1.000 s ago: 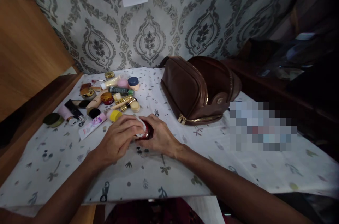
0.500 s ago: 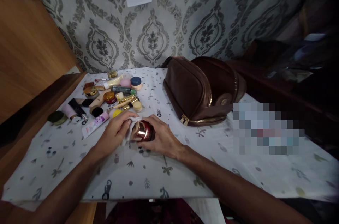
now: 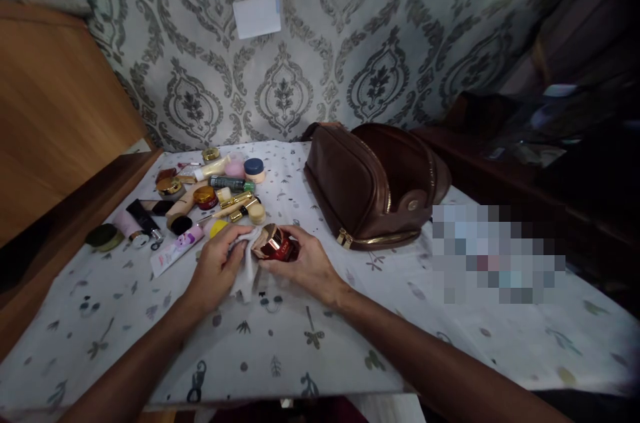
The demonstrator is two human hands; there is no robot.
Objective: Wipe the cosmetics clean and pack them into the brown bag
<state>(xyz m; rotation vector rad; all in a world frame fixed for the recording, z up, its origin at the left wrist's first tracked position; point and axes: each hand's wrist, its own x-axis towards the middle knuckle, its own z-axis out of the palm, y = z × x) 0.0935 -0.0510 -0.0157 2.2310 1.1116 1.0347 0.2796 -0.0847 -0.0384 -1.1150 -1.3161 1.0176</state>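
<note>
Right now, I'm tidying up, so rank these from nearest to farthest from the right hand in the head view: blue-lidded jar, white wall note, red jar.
1. Red jar: held in the right hand.
2. Blue-lidded jar: back left, among the cosmetics.
3. White note: up on the wallpapered wall.

A glossy red jar (image 3: pixel 280 248) with shiny gold lid, soft white cloth (image 3: pixel 246 263), smooth brown leather bag (image 3: pixel 370 183).

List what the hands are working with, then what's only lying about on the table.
In hand: left hand holding white cloth; right hand holding red jar.
Lying about: brown bag; heap of cosmetics; white tube; blue-lidded pot.
</note>
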